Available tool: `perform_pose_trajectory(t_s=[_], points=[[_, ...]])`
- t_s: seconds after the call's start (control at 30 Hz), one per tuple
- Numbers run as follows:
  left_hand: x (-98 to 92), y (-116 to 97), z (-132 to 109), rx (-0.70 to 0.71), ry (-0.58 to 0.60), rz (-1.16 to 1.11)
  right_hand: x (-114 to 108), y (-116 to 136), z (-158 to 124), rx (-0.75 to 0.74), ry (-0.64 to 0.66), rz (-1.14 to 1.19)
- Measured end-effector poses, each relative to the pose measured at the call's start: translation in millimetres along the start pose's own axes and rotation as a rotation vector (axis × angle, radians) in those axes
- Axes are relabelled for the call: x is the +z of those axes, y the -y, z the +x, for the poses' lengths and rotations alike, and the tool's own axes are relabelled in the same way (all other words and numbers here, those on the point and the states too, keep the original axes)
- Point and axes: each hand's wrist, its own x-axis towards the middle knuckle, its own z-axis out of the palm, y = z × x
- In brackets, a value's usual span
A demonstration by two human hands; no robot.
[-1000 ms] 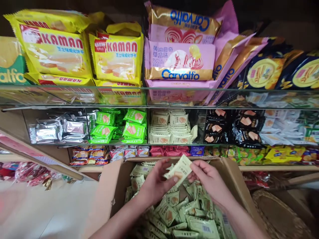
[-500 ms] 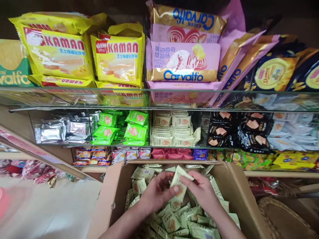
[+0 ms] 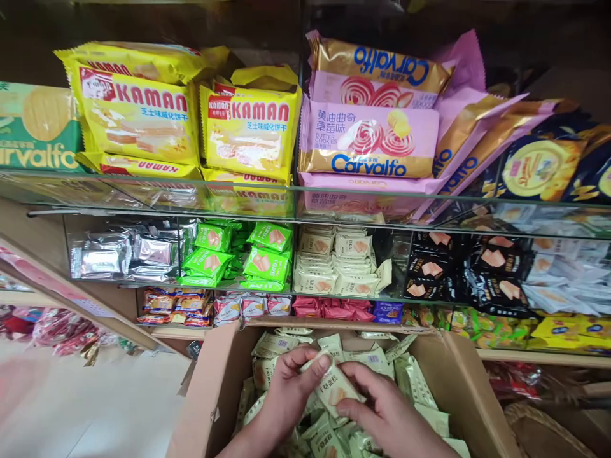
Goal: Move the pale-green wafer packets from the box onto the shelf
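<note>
Over an open cardboard box (image 3: 465, 381) full of pale green snack packets (image 3: 322, 439), I hold one small snack packet (image 3: 334, 385) between both hands. My left hand (image 3: 292, 388) pinches its upper left end, thumb on top. My right hand (image 3: 377, 401) grips its right side, with the thumb on the lower front. The printed face with a cake picture is turned up toward me. Whether a second packet lies behind it is hidden by the fingers.
A glass shelf edge (image 3: 238, 197) runs across above the box. On it stand yellow wafer bags (image 3: 138, 121) and pink cookie packs (image 3: 372, 137). Below are green packets (image 3: 207, 264), matching pale packets (image 3: 353, 245) and black packets (image 3: 494, 257). A wicker basket (image 3: 539, 426) is at lower right.
The packet has turned from upright to tilted, its top now toward the left. My left hand has shifted its grip to the upper end, and my right hand to the lower right side.
</note>
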Motion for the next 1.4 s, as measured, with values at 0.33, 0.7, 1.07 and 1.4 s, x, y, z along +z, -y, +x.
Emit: perform_pose_trajectory(t_s=[0.33,0.7,1.07,1.4], points=[[1.9,0,0,-0.08,0.056,-0.04,-126,72,91,-0.168,-0.486,-0.749],[6.8,0,-2,-0.075,0.13,0.071,-126,55,151,0.027,-0.567,-0.862],[5.6,10,-1,-0.076,0.157,0.148,-122,49,155,0.003,-0.513,-0.862],[1.0,26,1,-0.047,0.208,0.256,-114,51,156,0.044,-0.525,-0.886]])
